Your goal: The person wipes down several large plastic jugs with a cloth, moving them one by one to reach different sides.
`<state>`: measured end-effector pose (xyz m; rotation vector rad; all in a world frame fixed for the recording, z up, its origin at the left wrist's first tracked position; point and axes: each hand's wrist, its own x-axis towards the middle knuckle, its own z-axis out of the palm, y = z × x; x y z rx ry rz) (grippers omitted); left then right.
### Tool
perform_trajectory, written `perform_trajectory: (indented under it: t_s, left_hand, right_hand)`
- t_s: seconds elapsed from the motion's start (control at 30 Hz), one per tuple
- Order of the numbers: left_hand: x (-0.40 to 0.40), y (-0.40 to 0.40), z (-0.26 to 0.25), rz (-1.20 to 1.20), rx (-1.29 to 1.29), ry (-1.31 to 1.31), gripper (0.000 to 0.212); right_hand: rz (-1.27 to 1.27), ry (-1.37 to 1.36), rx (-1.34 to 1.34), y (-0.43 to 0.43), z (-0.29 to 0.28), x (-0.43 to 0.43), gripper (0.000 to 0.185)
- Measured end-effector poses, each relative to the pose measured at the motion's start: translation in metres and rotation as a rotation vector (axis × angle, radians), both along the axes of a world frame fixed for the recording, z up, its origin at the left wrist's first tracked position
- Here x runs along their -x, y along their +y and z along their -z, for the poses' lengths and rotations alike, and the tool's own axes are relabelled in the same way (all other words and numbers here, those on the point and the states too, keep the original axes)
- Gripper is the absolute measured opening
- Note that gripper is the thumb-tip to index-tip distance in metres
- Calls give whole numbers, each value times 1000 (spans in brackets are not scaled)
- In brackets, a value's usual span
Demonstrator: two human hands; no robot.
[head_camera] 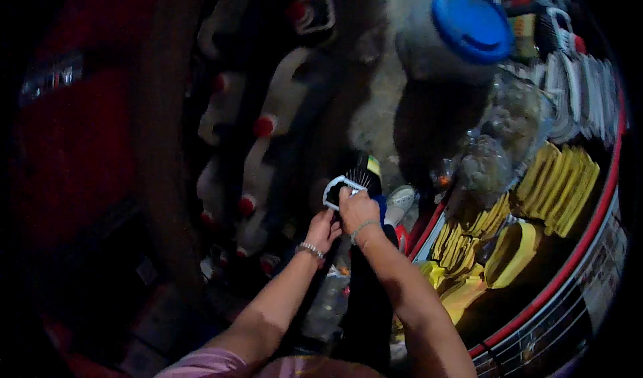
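Low in front of my body, both hands meet at a small item with a white looped frame (pixel 329 191) and a fan of thin pale tines or bristles (pixel 358 178). My right hand (pixel 359 211) grips its right side, thumb across the frame. Just below the loop, my left hand (pixel 322 231) has its fingertips at the frame's lower edge, with the other fingers curled. Beyond the tines is a black piece with a yellow-green label (pixel 373 165); whether it belongs to the item, I cannot tell.
On my right, a red-rimmed wire bin (pixel 598 208) holds stacked yellow pieces (pixel 557 189), white-grey pieces (pixel 582 94) and clear plastic bags (pixel 485 162). A pale drum with a blue lid (pixel 472 23) stands ahead. Dark goods with red round parts (pixel 263 125) line the left. A shoe (pixel 402 197) shows below.
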<state>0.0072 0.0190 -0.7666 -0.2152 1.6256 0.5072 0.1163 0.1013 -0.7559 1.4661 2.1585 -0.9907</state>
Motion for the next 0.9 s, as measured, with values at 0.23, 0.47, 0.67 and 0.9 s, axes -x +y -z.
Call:
perform_trajectory:
  t_s: [0.23,0.47,0.67,0.9]
  left_hand:
    - [54,94,-70,567,-431,690,35]
    - [125,165,-68,1135,-367,1180,76]
    - [148,160,-21,1203,-212,992,56]
    - [135,156,-28,1253,-294,1234,39]
  right_hand:
    - [155,22,110,-5,11,-9,21]
    - [124,24,150,3,2,-1,24]
    - [130,47,40,-12,23,5,23]
    - [60,53,38,-6,13,-2,26]
